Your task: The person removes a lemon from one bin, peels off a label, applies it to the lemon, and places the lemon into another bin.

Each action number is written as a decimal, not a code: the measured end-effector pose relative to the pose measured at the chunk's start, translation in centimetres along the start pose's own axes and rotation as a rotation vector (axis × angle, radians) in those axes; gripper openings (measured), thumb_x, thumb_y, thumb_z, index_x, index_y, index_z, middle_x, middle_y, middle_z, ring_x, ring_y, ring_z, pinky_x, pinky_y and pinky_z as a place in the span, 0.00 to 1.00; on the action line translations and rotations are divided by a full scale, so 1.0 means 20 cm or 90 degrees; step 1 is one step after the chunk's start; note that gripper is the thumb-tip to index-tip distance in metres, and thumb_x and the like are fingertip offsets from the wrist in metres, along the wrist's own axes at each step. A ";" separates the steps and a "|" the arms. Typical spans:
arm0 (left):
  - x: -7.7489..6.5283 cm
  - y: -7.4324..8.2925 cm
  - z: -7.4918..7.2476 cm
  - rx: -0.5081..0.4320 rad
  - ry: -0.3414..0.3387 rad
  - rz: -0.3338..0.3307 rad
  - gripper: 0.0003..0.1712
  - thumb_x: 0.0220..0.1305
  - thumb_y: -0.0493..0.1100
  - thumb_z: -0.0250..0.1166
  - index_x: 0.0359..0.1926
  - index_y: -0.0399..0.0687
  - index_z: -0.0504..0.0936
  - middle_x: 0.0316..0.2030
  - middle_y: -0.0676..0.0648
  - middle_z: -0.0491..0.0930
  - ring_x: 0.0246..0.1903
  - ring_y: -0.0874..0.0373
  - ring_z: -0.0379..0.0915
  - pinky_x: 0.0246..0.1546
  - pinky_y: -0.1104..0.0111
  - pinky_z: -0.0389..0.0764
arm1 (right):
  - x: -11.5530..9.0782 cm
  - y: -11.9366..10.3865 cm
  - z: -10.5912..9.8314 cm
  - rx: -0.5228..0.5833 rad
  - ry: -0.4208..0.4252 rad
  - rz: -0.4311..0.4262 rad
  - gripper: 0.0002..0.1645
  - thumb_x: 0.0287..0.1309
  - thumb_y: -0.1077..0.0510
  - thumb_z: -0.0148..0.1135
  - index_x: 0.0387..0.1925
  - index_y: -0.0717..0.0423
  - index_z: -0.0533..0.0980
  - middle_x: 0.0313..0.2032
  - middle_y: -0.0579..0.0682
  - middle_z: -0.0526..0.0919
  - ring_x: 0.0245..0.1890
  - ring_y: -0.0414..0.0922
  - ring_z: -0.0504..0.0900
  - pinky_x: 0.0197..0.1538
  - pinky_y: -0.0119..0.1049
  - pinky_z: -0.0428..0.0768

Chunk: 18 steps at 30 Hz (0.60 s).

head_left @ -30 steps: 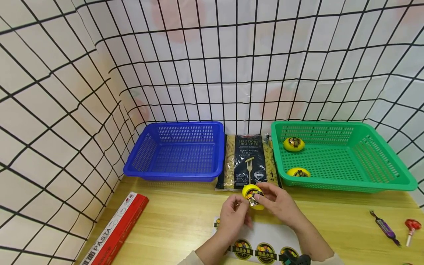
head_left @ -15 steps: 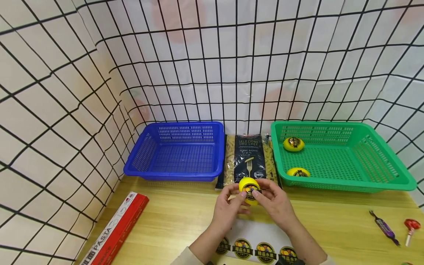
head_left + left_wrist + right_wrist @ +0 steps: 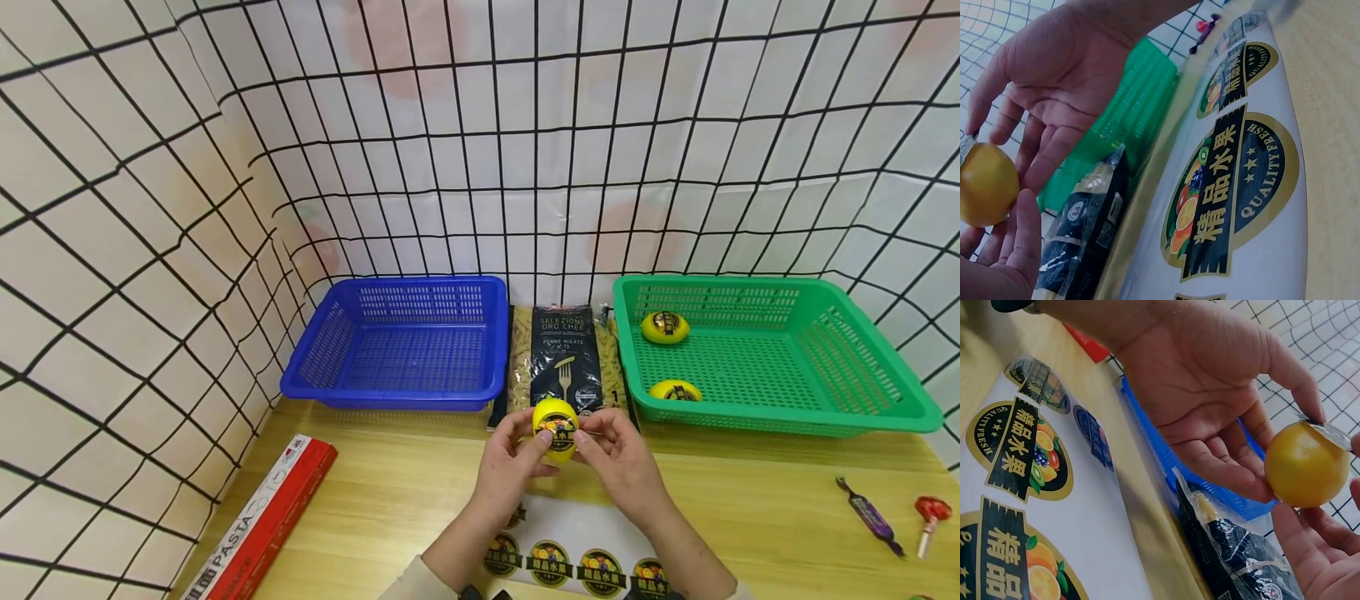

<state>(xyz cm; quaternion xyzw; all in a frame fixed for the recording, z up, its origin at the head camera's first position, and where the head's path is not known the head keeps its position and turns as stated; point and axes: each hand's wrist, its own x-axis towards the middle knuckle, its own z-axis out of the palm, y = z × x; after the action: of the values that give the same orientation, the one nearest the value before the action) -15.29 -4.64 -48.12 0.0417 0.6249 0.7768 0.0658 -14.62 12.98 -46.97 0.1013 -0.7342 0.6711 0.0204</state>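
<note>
Just in front of the pasta bag, both hands hold a yellow lemon (image 3: 553, 410) with a round black and gold fruit sticker (image 3: 557, 434) on its near face. My left hand (image 3: 504, 468) grips the lemon's left side, thumb on the sticker's edge. From the other side my right hand (image 3: 624, 463) pinches it, its thumb at the sticker's right edge. In the right wrist view, a silvery edge of the sticker stands at the lemon's top. A white sheet of matching stickers (image 3: 570, 529) lies below the hands, its printed labels large in the left wrist view.
A blue basket (image 3: 393, 396) stands back left, a green basket (image 3: 780, 419) with two stickered lemons (image 3: 665, 327) back right. Between them is a penne bag (image 3: 566, 342). A red pasta box (image 3: 262, 521) lies left; a purple-wrapped candy (image 3: 872, 517) and red lollipop (image 3: 932, 510) lie right.
The left hand has moved from below the lemon to grip its side. Both hands have turned the lemon more upright and shifted it slightly left, and the sticker now lies flatter against it.
</note>
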 end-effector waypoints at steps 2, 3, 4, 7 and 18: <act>0.00 0.00 0.00 0.002 -0.004 0.002 0.28 0.71 0.41 0.65 0.67 0.37 0.70 0.54 0.37 0.77 0.40 0.59 0.81 0.38 0.64 0.89 | 0.00 0.00 0.00 -0.004 -0.003 0.003 0.10 0.72 0.65 0.58 0.44 0.70 0.69 0.57 0.70 0.75 0.44 0.35 0.85 0.46 0.36 0.89; 0.00 0.00 0.00 0.001 -0.006 0.002 0.29 0.70 0.41 0.65 0.67 0.37 0.70 0.54 0.37 0.77 0.40 0.60 0.80 0.38 0.65 0.89 | 0.00 0.00 0.00 -0.006 -0.006 0.007 0.09 0.71 0.65 0.58 0.43 0.70 0.70 0.58 0.70 0.75 0.44 0.35 0.85 0.47 0.37 0.89; 0.00 0.00 0.00 0.003 -0.008 0.002 0.29 0.70 0.41 0.65 0.68 0.37 0.70 0.55 0.38 0.77 0.39 0.60 0.80 0.37 0.66 0.89 | 0.00 0.00 0.01 -0.009 -0.008 0.013 0.09 0.71 0.64 0.59 0.42 0.69 0.71 0.59 0.71 0.74 0.43 0.35 0.85 0.47 0.38 0.89; 0.00 0.00 -0.01 0.008 -0.007 0.002 0.30 0.69 0.40 0.67 0.68 0.37 0.69 0.55 0.38 0.77 0.38 0.61 0.79 0.36 0.69 0.88 | 0.00 0.00 0.01 -0.018 -0.012 0.029 0.08 0.71 0.64 0.60 0.40 0.67 0.72 0.63 0.72 0.73 0.44 0.34 0.85 0.48 0.40 0.89; 0.01 -0.01 -0.01 0.034 0.017 0.002 0.29 0.67 0.41 0.69 0.66 0.39 0.73 0.53 0.40 0.78 0.39 0.60 0.80 0.35 0.71 0.87 | -0.01 0.00 0.02 -0.098 -0.049 -0.001 0.06 0.76 0.60 0.53 0.41 0.59 0.68 0.57 0.67 0.78 0.49 0.31 0.83 0.49 0.43 0.88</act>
<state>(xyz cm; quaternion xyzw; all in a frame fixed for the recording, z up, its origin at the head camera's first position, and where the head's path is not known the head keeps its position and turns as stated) -15.54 -4.82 -48.46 0.0339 0.6461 0.7605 0.0550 -14.32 12.72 -47.11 0.1254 -0.7838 0.6082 0.0004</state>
